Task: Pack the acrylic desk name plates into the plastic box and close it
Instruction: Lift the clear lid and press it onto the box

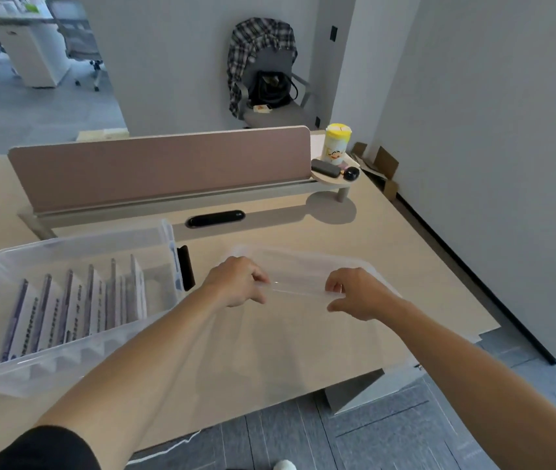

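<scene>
A clear plastic box [76, 351] sits open on the left of the desk. Several acrylic name plates [76, 303] stand upright in a row inside it. A black latch [185, 268] shows on the box's right end. The clear lid [303, 273] lies to the right of the box, tilted with its near edge raised. My left hand [236, 283] pinches that near edge on its left. My right hand [358, 295] grips the same edge on its right. The lid is blurred and nearly see-through.
A pink divider panel [161, 167] runs across the back of the desk [388, 239]. A small shelf at its right end holds a yellow cup [336, 144] and dark items. A chair with a plaid shirt [263, 69] stands behind. The desk's edge lies right of the lid.
</scene>
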A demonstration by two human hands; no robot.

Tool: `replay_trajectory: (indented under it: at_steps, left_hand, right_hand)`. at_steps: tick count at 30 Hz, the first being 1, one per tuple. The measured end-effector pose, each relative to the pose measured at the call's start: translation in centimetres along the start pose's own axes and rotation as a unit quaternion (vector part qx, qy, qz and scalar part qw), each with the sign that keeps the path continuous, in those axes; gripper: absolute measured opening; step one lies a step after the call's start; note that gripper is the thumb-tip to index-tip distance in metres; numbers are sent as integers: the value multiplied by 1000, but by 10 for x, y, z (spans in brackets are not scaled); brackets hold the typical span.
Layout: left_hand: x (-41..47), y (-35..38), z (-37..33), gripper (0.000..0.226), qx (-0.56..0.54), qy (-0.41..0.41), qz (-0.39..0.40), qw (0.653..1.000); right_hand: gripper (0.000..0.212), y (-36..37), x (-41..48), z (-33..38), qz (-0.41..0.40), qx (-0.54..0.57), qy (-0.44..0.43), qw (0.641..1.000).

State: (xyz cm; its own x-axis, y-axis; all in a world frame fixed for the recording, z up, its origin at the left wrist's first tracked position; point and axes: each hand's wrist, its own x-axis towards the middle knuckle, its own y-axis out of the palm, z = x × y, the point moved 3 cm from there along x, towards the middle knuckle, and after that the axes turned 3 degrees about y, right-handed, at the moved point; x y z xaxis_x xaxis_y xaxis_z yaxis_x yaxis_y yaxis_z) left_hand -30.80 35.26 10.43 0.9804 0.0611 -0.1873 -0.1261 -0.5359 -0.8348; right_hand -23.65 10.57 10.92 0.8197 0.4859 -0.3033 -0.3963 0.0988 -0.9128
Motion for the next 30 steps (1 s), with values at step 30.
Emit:
replay_trajectory:
  at_steps: [30]
  left_hand:
    - [-235,-125,317,27,-6,-175,-161,971]
  right_hand:
    - [35,116,63,399,8,-99,-294,951]
